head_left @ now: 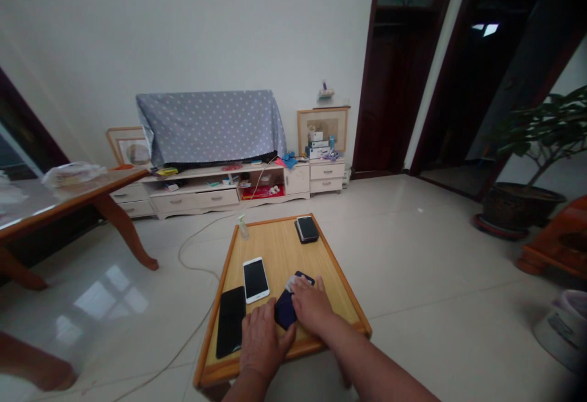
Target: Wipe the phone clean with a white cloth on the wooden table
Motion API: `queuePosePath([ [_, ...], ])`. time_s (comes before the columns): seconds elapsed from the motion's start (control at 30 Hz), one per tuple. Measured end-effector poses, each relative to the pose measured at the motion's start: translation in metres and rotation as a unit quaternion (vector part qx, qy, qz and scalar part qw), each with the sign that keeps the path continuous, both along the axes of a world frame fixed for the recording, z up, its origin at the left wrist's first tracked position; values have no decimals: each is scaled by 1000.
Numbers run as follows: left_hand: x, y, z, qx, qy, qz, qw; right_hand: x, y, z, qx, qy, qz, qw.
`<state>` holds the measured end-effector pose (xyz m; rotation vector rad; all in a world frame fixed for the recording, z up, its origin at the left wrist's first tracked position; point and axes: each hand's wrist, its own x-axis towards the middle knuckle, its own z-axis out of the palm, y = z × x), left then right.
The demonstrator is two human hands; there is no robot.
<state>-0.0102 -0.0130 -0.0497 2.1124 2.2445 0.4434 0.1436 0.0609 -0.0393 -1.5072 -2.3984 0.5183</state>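
On the table (275, 243), hands (266, 335) on a dark-blue phone (285, 310).

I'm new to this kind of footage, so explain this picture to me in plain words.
There is no machine here: the two bare hands belong to the person wearing the camera. The one picture comes from their head, looking forward and down.

On the small table lie a black phone and, beside it, a white phone. A small bottle stands at the far left corner, and a stack of dark, flat items lies at the far right.

The left hand touches what looks like a blue phone. The right hand presses something pale, perhaps a wipe, against it. The hands hide how firmly either is held.
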Motion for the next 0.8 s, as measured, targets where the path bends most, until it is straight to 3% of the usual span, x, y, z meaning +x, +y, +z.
queuePosePath([
  [0.1,0,-1,0,11,-2,-7,1000,2,12,-1,-6,-26,-57,998],
  [0.3,-5,2,-8,9,-1,-14,1000,-15,-20,-5,19,7,109,994],
  [0.37,-5,3,-8,8,-1,-8,1000,-12,-26,-4,20,4,129,991],
  [0.43,-2,3,-7,10,-4,-2,1000,-4,-24,-4,15,-5,104,994],
  [0.63,0,3,-3,-2,-3,12,1000,23,3,-5,11,19,-62,998],
  [0.8,-2,0,-2,18,-3,-6,1000,27,15,-8,-23,166,-133,977],
])
